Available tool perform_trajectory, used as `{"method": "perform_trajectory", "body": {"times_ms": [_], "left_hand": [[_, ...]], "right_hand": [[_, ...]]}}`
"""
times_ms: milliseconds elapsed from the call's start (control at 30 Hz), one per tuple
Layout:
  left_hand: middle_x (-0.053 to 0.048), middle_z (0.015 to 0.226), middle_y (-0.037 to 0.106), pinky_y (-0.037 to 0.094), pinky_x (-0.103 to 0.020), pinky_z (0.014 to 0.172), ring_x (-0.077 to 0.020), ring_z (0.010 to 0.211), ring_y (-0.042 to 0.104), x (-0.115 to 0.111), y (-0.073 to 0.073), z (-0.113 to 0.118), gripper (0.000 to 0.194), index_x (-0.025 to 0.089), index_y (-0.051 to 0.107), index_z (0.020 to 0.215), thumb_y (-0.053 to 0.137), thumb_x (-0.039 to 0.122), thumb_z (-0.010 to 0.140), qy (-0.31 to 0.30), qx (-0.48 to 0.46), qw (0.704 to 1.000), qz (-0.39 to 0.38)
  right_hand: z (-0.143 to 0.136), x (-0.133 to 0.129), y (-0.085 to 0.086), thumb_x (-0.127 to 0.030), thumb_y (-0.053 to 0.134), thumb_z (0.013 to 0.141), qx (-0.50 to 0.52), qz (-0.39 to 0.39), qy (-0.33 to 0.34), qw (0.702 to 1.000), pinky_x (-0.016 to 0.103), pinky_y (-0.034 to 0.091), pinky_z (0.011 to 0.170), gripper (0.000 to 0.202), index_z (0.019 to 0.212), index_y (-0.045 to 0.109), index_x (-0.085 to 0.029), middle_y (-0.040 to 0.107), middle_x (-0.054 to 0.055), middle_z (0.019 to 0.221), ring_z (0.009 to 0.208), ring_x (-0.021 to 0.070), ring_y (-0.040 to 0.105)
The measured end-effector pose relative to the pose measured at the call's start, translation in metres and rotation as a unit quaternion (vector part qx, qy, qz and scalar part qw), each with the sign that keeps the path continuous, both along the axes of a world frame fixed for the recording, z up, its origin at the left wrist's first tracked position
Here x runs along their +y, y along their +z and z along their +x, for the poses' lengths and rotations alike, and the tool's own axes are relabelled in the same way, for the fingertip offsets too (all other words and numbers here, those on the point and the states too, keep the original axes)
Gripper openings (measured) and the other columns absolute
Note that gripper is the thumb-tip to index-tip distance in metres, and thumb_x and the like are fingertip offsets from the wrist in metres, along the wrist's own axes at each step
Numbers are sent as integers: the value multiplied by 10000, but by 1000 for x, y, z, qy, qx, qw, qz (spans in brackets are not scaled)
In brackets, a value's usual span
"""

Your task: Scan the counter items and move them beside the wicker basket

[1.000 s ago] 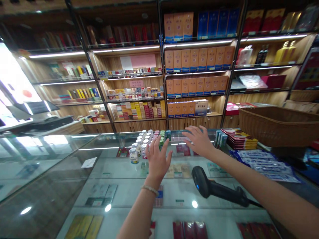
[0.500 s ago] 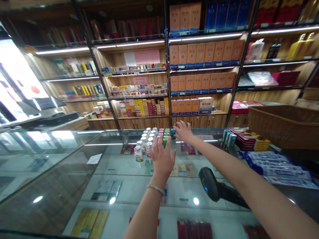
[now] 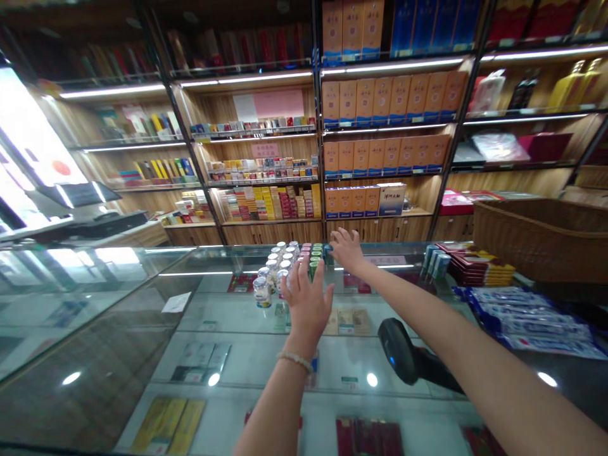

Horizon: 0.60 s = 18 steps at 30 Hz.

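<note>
1. White-capped jars (image 3: 262, 294) are standing in close rows on the glass counter (image 3: 190, 351), left of the pink-topped containers (image 3: 306, 249). Their labels are showing too little detail for reading a brand. Because they are crowding together, one knock could be tipping several.
2. Blurred characters are running across the pink shelf sign (image 3: 265, 151); they are staying illegible.
3. The left hand (image 3: 306, 304) is spreading its fingers wide, palm down, and is showing nothing in its grasp. It is partly hiding the jars, so a low fingertip could be catching a cap unseen; contact is impossible to confirm.
4. Green-topped containers (image 3: 316, 253) are lining up between the hands, where an uneven push could be splitting their rows.
5. The right hand (image 3: 348, 249) is reaching beside a blue container (image 3: 329, 255), its bent fingers moderately apart. Whether it is touching is unclear; pressing hard could be toppling that piece.
6. The pale box (image 3: 392, 199) is displaying large dark Chinese characters, possibly 洋河大曲, though blur is leaving this uncertain.
7. The scanner (image 3: 399, 351) is lying partly behind the right forearm, where a lowering arm could be bumping it.
</note>
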<state>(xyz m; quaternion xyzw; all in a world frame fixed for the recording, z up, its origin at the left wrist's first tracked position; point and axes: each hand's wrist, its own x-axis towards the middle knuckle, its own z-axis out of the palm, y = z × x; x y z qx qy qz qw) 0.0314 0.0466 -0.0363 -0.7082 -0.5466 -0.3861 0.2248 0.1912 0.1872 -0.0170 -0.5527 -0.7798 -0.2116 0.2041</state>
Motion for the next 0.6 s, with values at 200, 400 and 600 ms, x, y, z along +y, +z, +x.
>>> {"method": "perform_trajectory", "body": {"times_ms": [200,400,600], "left_hand": [[-173,1591,453,201,-637,1212,-380,1451,403,3,-2,-1,528,260,584,1434,645,359,919,-1,4,1000,20],[-177,1581,459,216,-649,1200,-383,1444,407,5,-2,-2,519,256,588,1425,649,350,919,-5,5,1000,16],[-185,1578,459,240,-655,1184,-392,1439,407,3,-1,-3,511,249,600,1407,654,360,911,-4,14,1000,7]], "right_hand": [[-3,-1,3,-246,550,955,4,-1,2,1000,607,250,1157,309,1206,719,-181,492,140,1564,1472,327,324],[2,-25,12,-279,589,938,-7,-10,28,1000,606,213,1180,266,1131,757,-208,493,122,1568,1480,337,313],[11,-65,19,-318,620,942,-8,-24,52,998,600,201,1186,222,1080,778,-244,524,89,1549,1475,326,337]]}}
